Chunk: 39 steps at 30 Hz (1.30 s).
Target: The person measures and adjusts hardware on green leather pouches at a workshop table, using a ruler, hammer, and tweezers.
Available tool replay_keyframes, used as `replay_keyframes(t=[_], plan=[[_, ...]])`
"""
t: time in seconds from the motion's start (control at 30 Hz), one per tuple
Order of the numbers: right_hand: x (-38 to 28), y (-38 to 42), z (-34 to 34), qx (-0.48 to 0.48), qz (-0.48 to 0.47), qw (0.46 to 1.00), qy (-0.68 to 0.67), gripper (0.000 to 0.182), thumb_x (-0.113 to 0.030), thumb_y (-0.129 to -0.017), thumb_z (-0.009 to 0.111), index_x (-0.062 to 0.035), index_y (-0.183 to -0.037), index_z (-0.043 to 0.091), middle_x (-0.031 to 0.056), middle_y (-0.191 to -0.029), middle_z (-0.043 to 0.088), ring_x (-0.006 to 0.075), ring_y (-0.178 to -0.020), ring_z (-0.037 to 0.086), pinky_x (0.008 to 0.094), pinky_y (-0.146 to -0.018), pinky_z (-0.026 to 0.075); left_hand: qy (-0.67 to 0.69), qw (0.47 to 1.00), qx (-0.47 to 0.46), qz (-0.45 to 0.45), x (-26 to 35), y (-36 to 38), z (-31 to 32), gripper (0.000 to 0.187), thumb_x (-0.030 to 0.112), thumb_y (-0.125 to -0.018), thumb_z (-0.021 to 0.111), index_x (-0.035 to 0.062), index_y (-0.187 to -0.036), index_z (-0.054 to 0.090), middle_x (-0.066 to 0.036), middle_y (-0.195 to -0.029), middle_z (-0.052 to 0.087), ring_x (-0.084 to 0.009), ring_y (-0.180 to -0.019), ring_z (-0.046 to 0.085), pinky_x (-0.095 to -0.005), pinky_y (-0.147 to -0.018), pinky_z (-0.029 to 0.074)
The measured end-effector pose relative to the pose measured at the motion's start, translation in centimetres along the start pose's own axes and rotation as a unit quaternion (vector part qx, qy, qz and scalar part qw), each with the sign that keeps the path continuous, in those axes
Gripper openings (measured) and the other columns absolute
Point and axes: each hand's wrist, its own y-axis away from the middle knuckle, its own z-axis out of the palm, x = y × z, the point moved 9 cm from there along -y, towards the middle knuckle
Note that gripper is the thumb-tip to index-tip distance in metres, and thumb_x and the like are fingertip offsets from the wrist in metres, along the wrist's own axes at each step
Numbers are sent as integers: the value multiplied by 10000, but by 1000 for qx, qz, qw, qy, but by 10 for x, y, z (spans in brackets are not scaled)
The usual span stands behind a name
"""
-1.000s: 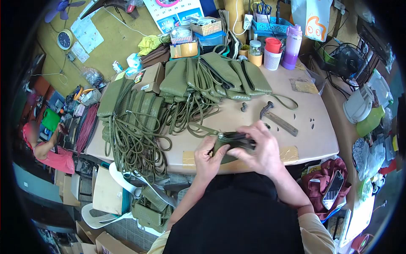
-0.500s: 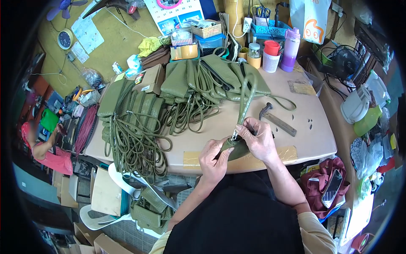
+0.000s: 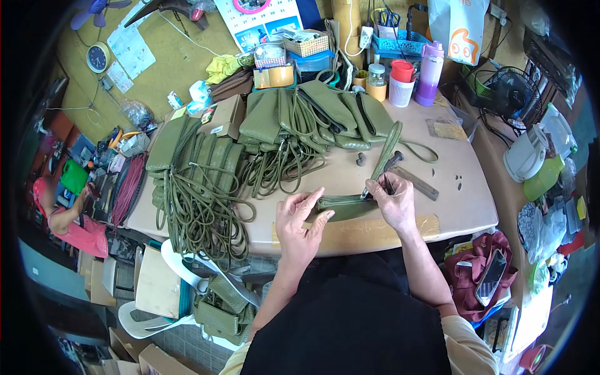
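A small green pouch bag (image 3: 350, 210) with a zipper along its top is in front of me, near the table's front edge. At its left end, my left hand (image 3: 299, 220) has the thumb on the near side and the fingers behind, loosely around the edge. My right hand (image 3: 395, 201) pinches the bag's right end by the metal clip (image 3: 364, 194) of its green strap (image 3: 389, 150). A dark, slim tool (image 3: 389, 185) sticks up from the right fingers; its kind is hidden. The strap rises and lies over toward the hammer (image 3: 415, 181).
Piles of green bags (image 3: 269, 119) with looped straps (image 3: 203, 212) cover the table's left and back. Small dark bits (image 3: 459, 181) lie at right, a small metal piece (image 3: 360, 159) behind the bag. A purple bottle (image 3: 429, 75) stands at back. Far left is another person (image 3: 75, 225).
The bag has turned lengthwise, showing its zipper. My left hand has shifted left and spread its fingers, my right hand slightly right. The strap has dropped to the right, uncovering the small metal piece.
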Motion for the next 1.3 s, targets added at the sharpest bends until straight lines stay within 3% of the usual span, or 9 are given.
replay_keyframes(t=[0.27,0.4,0.6,0.7,0.77,0.9,1.0,1.17,1.3], plan=[[-3,0,10,-27,-37,998,52,268,-206,-826,688,17,-699,611,35,-514,498,99,-482,400,301,-471,350,19,999,-8,-44,-19,8,0,152,10,-814,686,11,-966,697,-105,-857,657,-147,-647,639,-227,-521,494],[-17,-3,14,-49,-26,992,112,253,-214,-815,685,18,-728,633,93,-543,558,151,-469,474,331,-494,392,13,1000,-3,-29,-27,15,1,54,-8,-822,672,-24,-874,671,-109,-813,660,-139,-668,657,-230,-565,521],[3,-17,30,-78,-43,983,159,243,-209,-816,676,22,-747,643,132,-586,604,238,-502,562,352,-544,442,159,959,-46,-231,-78,38,22,32,-5,-854,650,-26,-831,656,-66,-776,659,-96,-614,609,-228,-602,527],[6,-15,34,-75,-46,986,145,242,-210,-822,672,21,-753,644,141,-602,614,254,-528,589,357,-560,457,137,963,-34,-230,-71,34,18,46,2,-861,644,-22,-821,649,-64,-799,665,-96,-645,620,-237,-586,517],[0,-14,36,-79,-59,981,168,236,-212,-828,670,15,-767,648,145,-616,624,258,-547,608,358,-573,466,-98,993,-59,-18,-26,17,14,58,-4,-866,636,-21,-810,641,-45,-793,657,-88,-654,600,-245,-563,490],[-2,-15,34,-92,-37,981,169,233,-213,-830,673,14,-783,652,145,-631,634,261,-557,613,355,-584,470,-86,993,-67,-45,-48,17,17,71,41,-886,633,-17,-845,622,-44,-803,655,-94,-689,607,-273,-575,487],[7,-15,34,-93,-31,979,178,247,-226,-837,671,15,-788,653,143,-640,641,258,-568,617,355,-590,471,244,931,-65,-265,-97,38,30,103,108,-906,622,10,-875,630,-31,-858,652,-63,-628,513,-199,-600,434],[-9,-8,22,22,-104,974,198,183,-180,-794,724,-21,-859,658,128,-668,603,259,-599,615,366,-594,472,328,879,-71,-338,-105,52,40,163,169,-921,619,13,-873,621,-38,-912,651,-54,-639,515,-204,-610,450],[-22,16,32,-40,-46,987,151,187,-128,-770,740,-44,-921,666,115,-697,569,255,-622,598,367,-593,468,286,899,-70,-324,-96,47,37,144,125,-956,557,-10,-915,589,-25,-818,609,-66,-648,532,-205,-620,472]])
